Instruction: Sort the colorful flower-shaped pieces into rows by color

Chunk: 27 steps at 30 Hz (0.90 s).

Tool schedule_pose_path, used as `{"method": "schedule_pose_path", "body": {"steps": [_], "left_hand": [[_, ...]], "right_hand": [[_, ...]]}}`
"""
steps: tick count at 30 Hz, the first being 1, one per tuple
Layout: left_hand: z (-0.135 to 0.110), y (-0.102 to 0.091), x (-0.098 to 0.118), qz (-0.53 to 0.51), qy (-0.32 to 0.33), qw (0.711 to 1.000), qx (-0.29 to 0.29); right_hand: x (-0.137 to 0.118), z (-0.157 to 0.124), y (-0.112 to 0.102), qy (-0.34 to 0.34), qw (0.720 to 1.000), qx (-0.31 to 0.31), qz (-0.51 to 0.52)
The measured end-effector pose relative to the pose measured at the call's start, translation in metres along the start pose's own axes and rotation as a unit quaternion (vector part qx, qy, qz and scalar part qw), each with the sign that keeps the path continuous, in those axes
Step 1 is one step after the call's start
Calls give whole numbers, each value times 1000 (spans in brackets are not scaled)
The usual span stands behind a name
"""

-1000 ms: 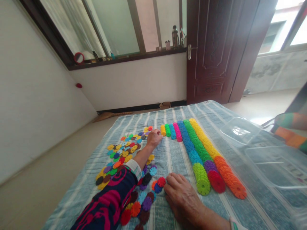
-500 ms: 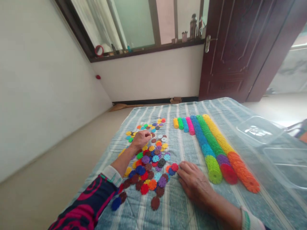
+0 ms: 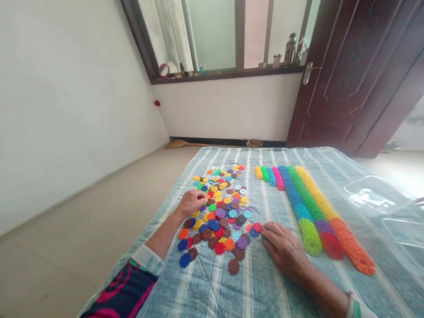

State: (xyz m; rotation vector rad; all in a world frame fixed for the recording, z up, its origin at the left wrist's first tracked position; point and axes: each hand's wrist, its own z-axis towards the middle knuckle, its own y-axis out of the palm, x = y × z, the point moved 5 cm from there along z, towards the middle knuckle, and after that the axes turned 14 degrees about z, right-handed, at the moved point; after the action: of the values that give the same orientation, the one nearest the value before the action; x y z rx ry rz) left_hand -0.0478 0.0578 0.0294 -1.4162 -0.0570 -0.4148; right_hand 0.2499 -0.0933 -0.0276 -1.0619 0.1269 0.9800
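Observation:
Loose flower-edged plastic discs in many colours lie in a spread pile on the striped bedcover. At the left side of this pile is my left hand, its fingers pinched together. Whatever sits between those fingertips is hidden. My right hand rests on the cover to the right of the pile, fingers lying forward, with its fingertips beside a red disc. Further right, discs of matching colours lie in overlapping rows, such as a long yellow row and a lime green one.
Two clear plastic containers, one a tray, stand at the right of the bed. Beyond the bed are a dark red door, a window sill with small items, and a broom on the floor.
The view has swung left, so everything appears further right. My left hand has drawn back from the middle of the pile to its left edge. My right hand stays by the red disc.

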Motion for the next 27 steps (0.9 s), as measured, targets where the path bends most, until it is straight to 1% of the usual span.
{"method": "schedule_pose_path", "body": {"steps": [3, 6, 12, 15, 21, 24, 27], "left_hand": [[-7, -1, -4, 23, 10, 1000, 13], [-9, -1, -9, 59, -3, 998, 24], [-9, 8, -9, 135, -21, 991, -14], [-11, 8, -5, 170, -34, 985, -25], [-16, 5, 4, 200, -8, 979, -43], [-15, 6, 5, 211, 3, 977, -35], [-14, 8, 5, 221, 9, 975, -11]], "right_hand": [[1, -1, 0, 2, 1000, 5, 4], [1, -1, -1, 3, 1000, 11, 5], [2, -1, -2, 8, 1000, 10, 12], [3, -1, -1, 12, 1000, 9, 16], [3, 1, -1, 15, 1000, -2, 27], [1, 4, -2, 15, 1000, -5, 27], [-1, 7, -4, 18, 1000, -11, 22]]}}
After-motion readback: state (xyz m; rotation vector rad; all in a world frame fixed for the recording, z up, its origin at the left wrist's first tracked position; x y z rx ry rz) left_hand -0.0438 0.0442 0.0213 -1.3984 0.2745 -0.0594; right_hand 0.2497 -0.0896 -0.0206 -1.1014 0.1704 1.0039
